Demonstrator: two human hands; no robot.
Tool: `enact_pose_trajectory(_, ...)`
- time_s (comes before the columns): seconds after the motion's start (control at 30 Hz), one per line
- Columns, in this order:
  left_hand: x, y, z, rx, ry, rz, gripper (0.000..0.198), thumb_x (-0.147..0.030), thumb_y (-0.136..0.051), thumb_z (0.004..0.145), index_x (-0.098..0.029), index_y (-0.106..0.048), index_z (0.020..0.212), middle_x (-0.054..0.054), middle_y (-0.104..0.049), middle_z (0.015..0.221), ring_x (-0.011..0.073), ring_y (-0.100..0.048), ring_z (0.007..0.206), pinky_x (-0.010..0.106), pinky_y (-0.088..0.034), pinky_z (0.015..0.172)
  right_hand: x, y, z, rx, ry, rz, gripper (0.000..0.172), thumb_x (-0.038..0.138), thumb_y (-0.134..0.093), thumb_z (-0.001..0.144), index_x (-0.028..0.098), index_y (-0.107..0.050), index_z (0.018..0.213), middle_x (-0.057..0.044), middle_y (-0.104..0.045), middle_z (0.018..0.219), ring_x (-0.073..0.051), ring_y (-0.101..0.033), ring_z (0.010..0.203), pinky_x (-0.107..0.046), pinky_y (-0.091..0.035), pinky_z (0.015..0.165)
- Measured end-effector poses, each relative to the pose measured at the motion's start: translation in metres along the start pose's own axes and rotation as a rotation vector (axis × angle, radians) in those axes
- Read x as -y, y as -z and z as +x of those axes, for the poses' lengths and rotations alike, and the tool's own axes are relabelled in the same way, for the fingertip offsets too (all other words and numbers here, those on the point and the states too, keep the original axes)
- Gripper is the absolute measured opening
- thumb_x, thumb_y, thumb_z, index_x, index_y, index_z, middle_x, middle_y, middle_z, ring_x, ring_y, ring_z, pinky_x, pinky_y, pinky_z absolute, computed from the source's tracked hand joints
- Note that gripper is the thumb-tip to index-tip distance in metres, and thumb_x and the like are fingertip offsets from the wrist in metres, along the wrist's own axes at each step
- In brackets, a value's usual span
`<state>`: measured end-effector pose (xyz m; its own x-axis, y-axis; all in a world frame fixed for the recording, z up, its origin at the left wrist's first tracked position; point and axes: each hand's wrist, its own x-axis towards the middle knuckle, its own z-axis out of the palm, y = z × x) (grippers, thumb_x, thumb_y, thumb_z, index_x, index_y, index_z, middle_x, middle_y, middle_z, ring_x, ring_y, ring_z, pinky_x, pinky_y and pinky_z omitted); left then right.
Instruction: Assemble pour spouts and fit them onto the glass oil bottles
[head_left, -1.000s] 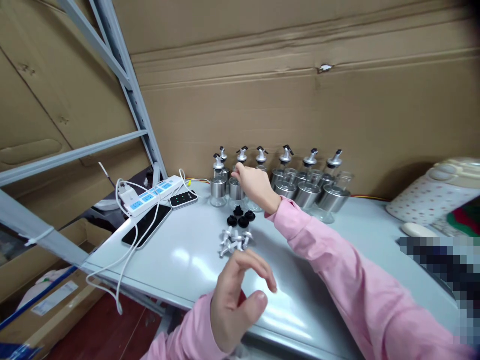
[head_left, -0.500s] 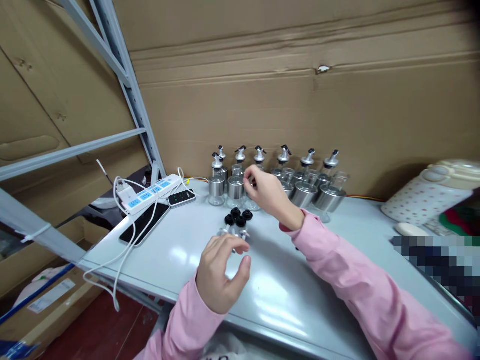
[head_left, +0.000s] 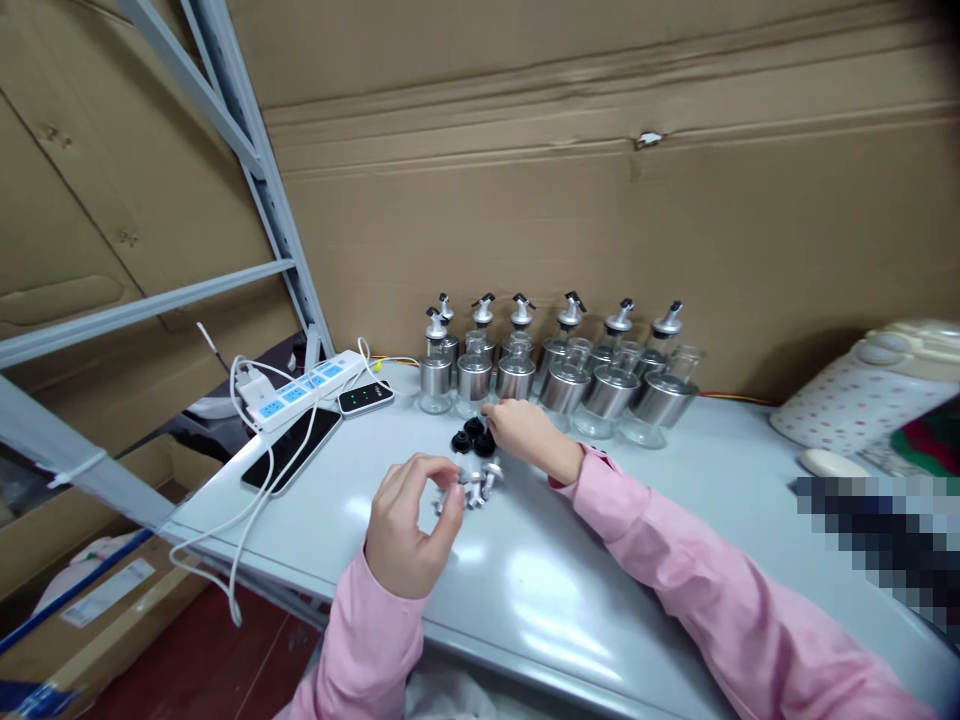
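My right hand point(head_left: 531, 435) reaches in over the table, its fingers closed at a small cluster of black stoppers point(head_left: 461, 441). The rightmost stopper is mostly hidden under its fingertips. Close by on the left, my left hand point(head_left: 415, 525) is curled, with thumb and index fingertips drawn nearly together. It is beside several small silver pourer spouts point(head_left: 475, 492) that lie on the table; whether a spout is between its fingertips I cannot make out. Behind the hands stands a front row of glass bottles with steel sleeves point(head_left: 516, 378) and open necks.
Bottles topped with silver pourers point(head_left: 574, 308) stand along the cardboard wall point(head_left: 600, 220). Left on the table point(head_left: 600, 560) are a power strip point(head_left: 304, 390), a phone point(head_left: 292, 452), a small black-faced device point(head_left: 366, 398) and a loose white cable point(head_left: 232, 560). A dotted container point(head_left: 840, 400) lies right.
My right hand has come down from the bottle row to the black stoppers. The left hand has shifted left, and its thumb and index finger have drawn closer together.
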<state>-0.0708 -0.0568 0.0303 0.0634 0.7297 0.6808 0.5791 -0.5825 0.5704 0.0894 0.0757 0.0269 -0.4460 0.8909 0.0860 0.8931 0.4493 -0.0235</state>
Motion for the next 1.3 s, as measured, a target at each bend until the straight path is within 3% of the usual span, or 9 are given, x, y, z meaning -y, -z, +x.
enact_pose_trajectory(0.23,0.003,-0.003,0.000,0.029,-0.022,0.028,0.006,-0.020,-0.045,0.084,-0.019,-0.050,0.085,0.003,-0.060,0.075,0.0166,-0.057,0.071,0.031,-0.044,0.067,0.000,-0.002,0.001,0.012,0.054,0.139,0.023,0.021,-0.041,0.088,0.018,-0.063,0.095,-0.010,-0.068,0.091,-0.023,-0.064,0.087,-0.027,-0.042,0.071)
enact_pose_trajectory(0.47,0.007,-0.003,0.001,0.068,-0.025,0.077,0.006,-0.018,-0.046,0.083,-0.019,-0.049,0.088,0.002,-0.060,0.077,0.0156,-0.058,0.069,0.030,-0.044,0.068,-0.003,0.013,-0.017,-0.150,-0.040,0.328,0.018,0.022,-0.035,0.085,0.016,-0.047,0.098,-0.009,-0.060,0.095,-0.018,-0.056,0.081,-0.029,-0.041,0.072)
enact_pose_trajectory(0.6,0.005,-0.009,0.001,0.147,-0.033,0.123,0.011,-0.020,-0.050,0.082,-0.019,-0.047,0.093,0.003,-0.060,0.082,0.0166,-0.059,0.069,0.032,-0.044,0.068,0.003,0.019,-0.043,-0.104,-0.034,0.815,0.022,0.014,-0.037,0.076,0.018,-0.035,0.098,-0.002,-0.052,0.085,-0.013,-0.052,0.072,-0.027,-0.043,0.066)
enact_pose_trajectory(0.7,0.001,-0.018,-0.001,0.210,-0.025,0.170,0.024,-0.027,-0.057,0.079,-0.019,-0.046,0.098,0.005,-0.062,0.088,0.0194,-0.061,0.072,0.033,-0.046,0.067,0.014,0.020,-0.063,-0.069,0.035,1.247,0.022,0.019,-0.040,0.081,0.019,-0.035,0.102,-0.002,-0.048,0.088,-0.013,-0.055,0.078,-0.029,-0.046,0.070)
enact_pose_trajectory(0.87,-0.003,-0.027,-0.003,0.152,0.029,0.170,0.036,-0.043,-0.061,0.075,-0.019,-0.042,0.095,0.003,-0.063,0.080,0.0183,-0.062,0.063,0.031,-0.048,0.060,0.034,0.022,-0.083,-0.183,0.068,1.489,0.026,0.030,-0.056,0.081,0.020,-0.044,0.101,-0.004,-0.055,0.096,-0.015,-0.061,0.085,-0.029,-0.051,0.071)
enact_pose_trajectory(0.97,-0.005,-0.026,-0.003,0.083,0.042,0.179,0.032,-0.045,-0.057,0.078,-0.020,-0.042,0.090,0.000,-0.062,0.074,0.0169,-0.062,0.061,0.029,-0.048,0.058,0.041,0.023,-0.088,-0.278,0.047,1.459,0.030,0.031,-0.061,0.079,0.020,-0.049,0.104,-0.006,-0.058,0.099,-0.016,-0.064,0.081,-0.028,-0.053,0.068)
enact_pose_trajectory(1.07,-0.005,-0.023,-0.002,0.060,0.003,0.201,0.030,-0.047,-0.051,0.083,-0.019,-0.043,0.089,0.001,-0.063,0.072,0.0165,-0.062,0.060,0.028,-0.047,0.056,0.042,0.022,-0.093,-0.365,0.093,1.285,0.032,0.033,-0.059,0.081,0.020,-0.052,0.110,-0.007,-0.059,0.099,-0.016,-0.064,0.076,-0.028,-0.055,0.064)
enact_pose_trajectory(1.3,-0.009,-0.021,0.001,0.019,-0.201,0.225,0.036,-0.050,-0.040,0.088,-0.016,-0.051,0.091,0.002,-0.064,0.069,0.0151,-0.060,0.056,0.028,-0.046,0.055,0.021,0.024,-0.090,-0.749,0.485,0.437,0.039,0.045,-0.041,0.089,0.015,-0.050,0.113,-0.006,-0.061,0.078,-0.014,-0.060,0.064,-0.024,-0.052,0.055)
